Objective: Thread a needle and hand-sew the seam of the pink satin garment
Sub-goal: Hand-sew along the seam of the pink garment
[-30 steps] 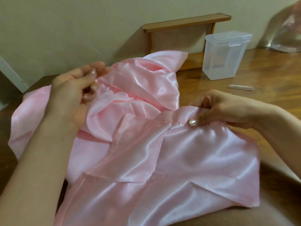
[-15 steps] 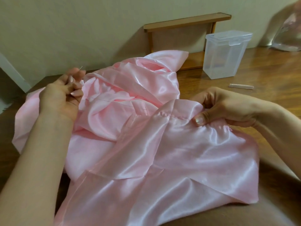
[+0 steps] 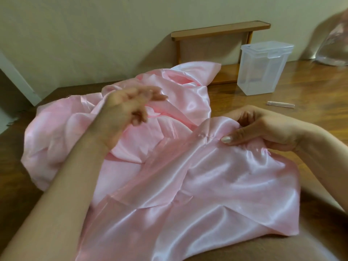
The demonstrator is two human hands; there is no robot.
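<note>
On 1 pink garment (image 3: 216,185), right hand (image 3: 263,129) pinches seam (image 3: 205,136); left hand (image 3: 124,108) blurred, grip unclear.

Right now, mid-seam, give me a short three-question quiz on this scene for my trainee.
1. True or false: the right hand pinches the pink satin garment at its stitched fold.
2. What stands upright beyond the small clear tube? A) clear lidded box B) scissors C) mug
3. Fill in: the small clear tube lies on the wooden ___.
Key: 1 true; 2 A; 3 table.
</note>
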